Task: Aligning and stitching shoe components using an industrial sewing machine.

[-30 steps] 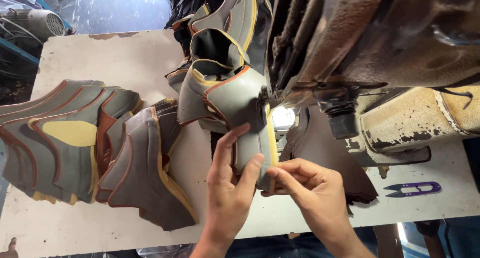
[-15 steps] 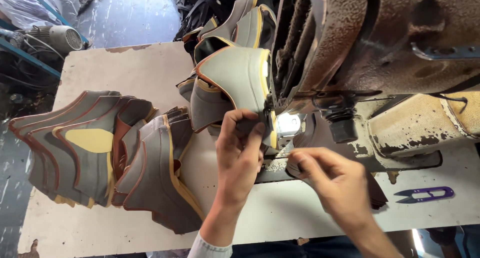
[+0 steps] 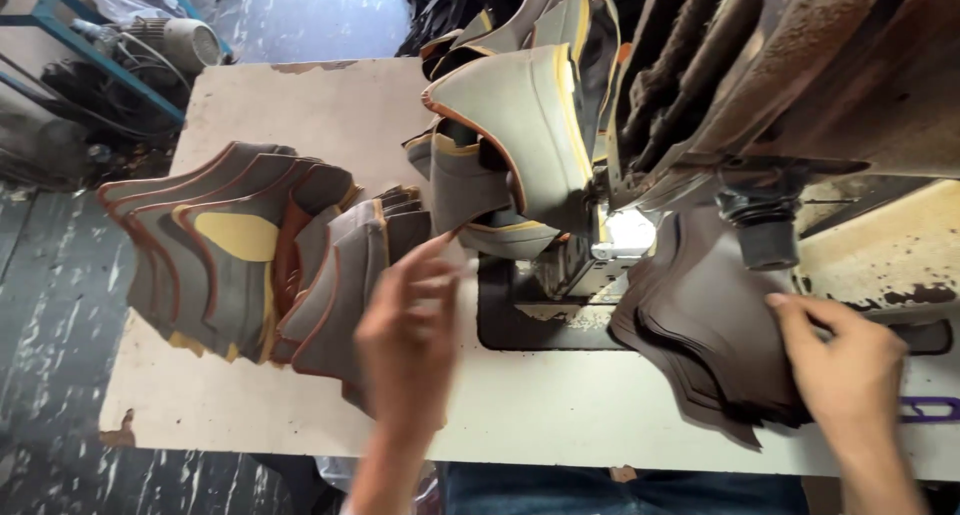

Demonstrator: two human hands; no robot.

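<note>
My left hand hovers blurred above the white table, fingers apart, fingertips close to the grey and yellow shoe upper pieces hanging at the sewing machine. It holds nothing. My right hand rests with its fingers on a stack of dark brown cut pieces lying under the machine arm. The lit needle area lies between the two hands.
A fanned stack of grey, orange-edged shoe uppers lies on the table's left part. A purple thread snipper lies at the right edge. A motor and cables sit on the floor at the upper left.
Both hands have let go of the upper at the needle. My left hand drew back and opened; my right hand moved right onto the dark brown stack.
</note>
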